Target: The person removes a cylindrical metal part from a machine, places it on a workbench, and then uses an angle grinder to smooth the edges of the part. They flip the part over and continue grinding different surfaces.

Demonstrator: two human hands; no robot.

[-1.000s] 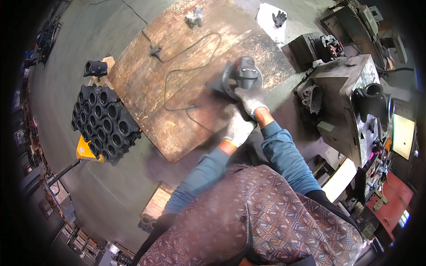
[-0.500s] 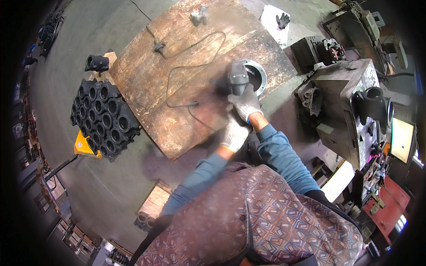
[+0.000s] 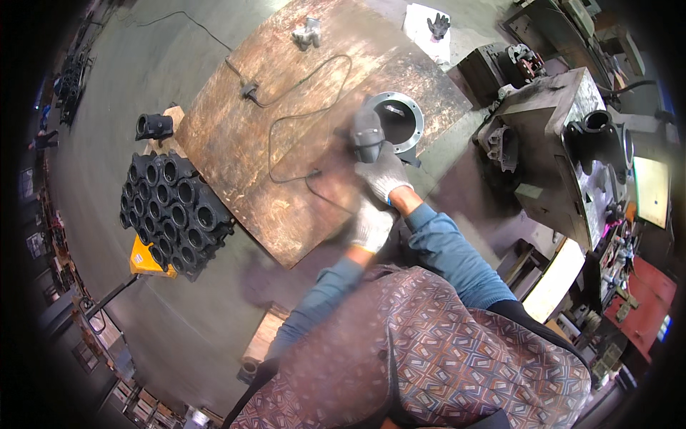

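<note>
Both my hands wear whitish knit gloves. My right hand (image 3: pixel 384 173) is closed around the body of a grey power tool that looks like an angle grinder (image 3: pixel 368 137). Behind it, my left hand (image 3: pixel 373 225) is closed at the tool's rear end, its fingers partly hidden. The grinder's head is smeared by motion, and its disc cannot be made out. Just beyond, to the right, a dark casting with a bright round flange (image 3: pixel 419 123) and bolt holes lies on the wooden table (image 3: pixel 236 157). The tool overlaps the flange's left edge.
A thin cord (image 3: pixel 270 143) loops over the table from a plug connection (image 3: pixel 249 91). Crumpled gloves (image 3: pixel 306 34) lie at the far edge. Left, several black tubular castings (image 3: pixel 171 204) stand over a yellow pallet jack (image 3: pixel 148 259). A metal bench (image 3: pixel 547 114) holding another casting (image 3: pixel 597 143) stands right.
The grinder and both hands have drawn back to the left, so more of the flange shows. My head view has shifted slightly.
</note>
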